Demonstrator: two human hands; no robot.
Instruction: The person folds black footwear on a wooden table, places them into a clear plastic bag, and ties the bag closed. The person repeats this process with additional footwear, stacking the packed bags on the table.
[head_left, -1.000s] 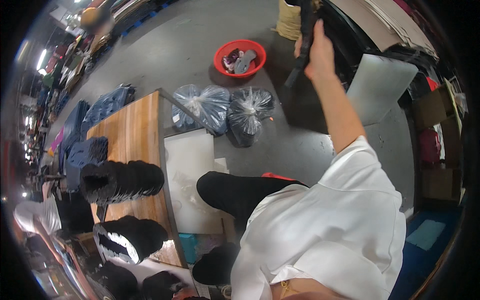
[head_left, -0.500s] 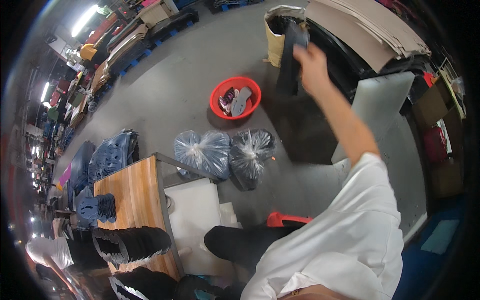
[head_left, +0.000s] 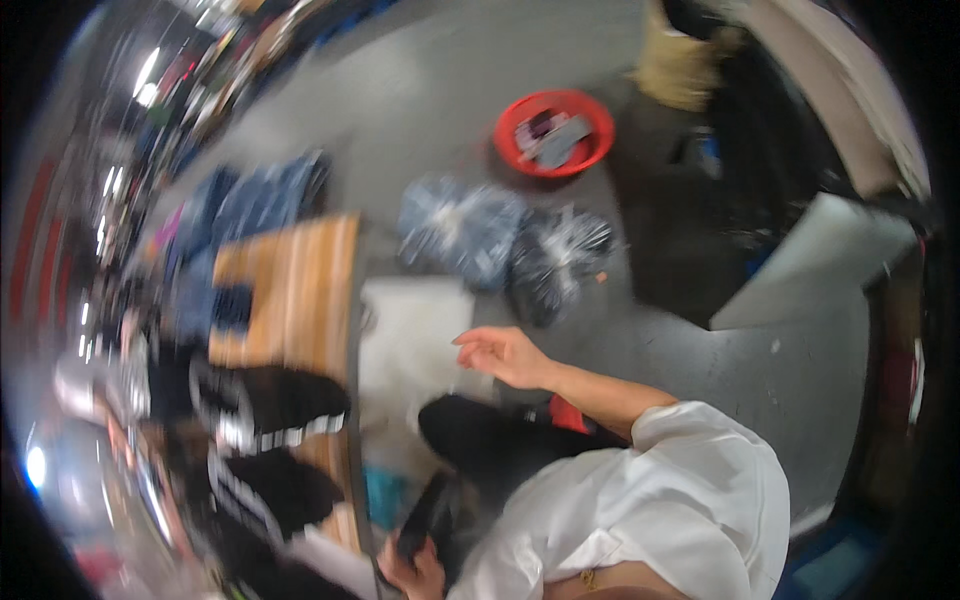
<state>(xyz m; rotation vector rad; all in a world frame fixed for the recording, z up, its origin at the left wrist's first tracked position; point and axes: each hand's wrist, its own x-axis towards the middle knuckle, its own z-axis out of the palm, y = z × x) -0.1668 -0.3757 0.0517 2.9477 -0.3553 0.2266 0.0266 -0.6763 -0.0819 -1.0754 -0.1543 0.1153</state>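
My right hand [head_left: 508, 357] hovers over the white board [head_left: 412, 325] in front of my dark-clothed leg. Its fingers are loosely bent and apart, with nothing visible in them. Low in the picture, my left hand [head_left: 412, 572] is closed around a dark, elongated piece [head_left: 424, 516], too blurred to name. Beside it, on the wooden tabletop [head_left: 290, 290], lie rows of black cut pieces [head_left: 270, 405] with pale edges. A smaller dark blue stack [head_left: 232, 307] sits farther back on that wood.
Two tied plastic bags [head_left: 465, 228] with dark contents stand on the floor. Behind them is a red basin [head_left: 503, 135] holding grey and purple pieces. A yellowish sack [head_left: 680, 65] and a pale upright sheet [head_left: 815, 265] are at the right. Blue stacked pieces [head_left: 265, 200] lie beyond the table.
My right hand has come back from the yellowish sack toward my body, and the dark flat piece is no longer in it. The view has swung right; my left hand with a dark piece now shows.
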